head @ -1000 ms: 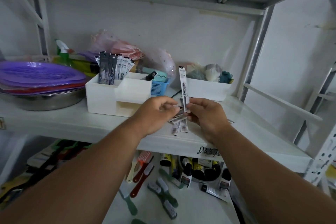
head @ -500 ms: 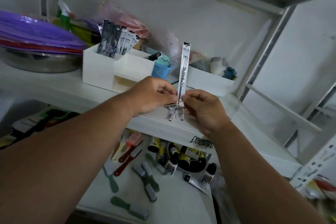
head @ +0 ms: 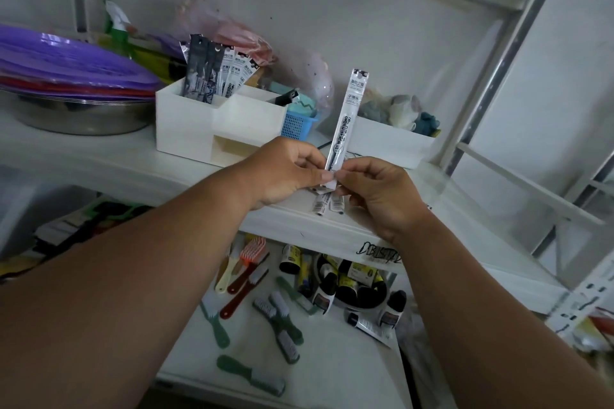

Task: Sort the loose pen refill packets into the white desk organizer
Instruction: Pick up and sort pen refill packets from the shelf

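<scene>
I am pinching the bottom end of one refill packet (head: 345, 116) between both hands, my left hand (head: 285, 173) and my right hand (head: 382, 192) meeting at its base, so it is standing almost upright above the shelf (head: 99, 163). More loose packets (head: 327, 204) are poking out beneath my fingers. The white organizer (head: 199, 129) is sitting on the shelf behind my left hand, with sorted packets (head: 212, 73) standing in its back left compartment.

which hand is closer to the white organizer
Left. The left hand sits just in front of the organizer, below its front wall. The right hand is farther off to the right. Both pinch the bottom of an upright refill packet.
</scene>
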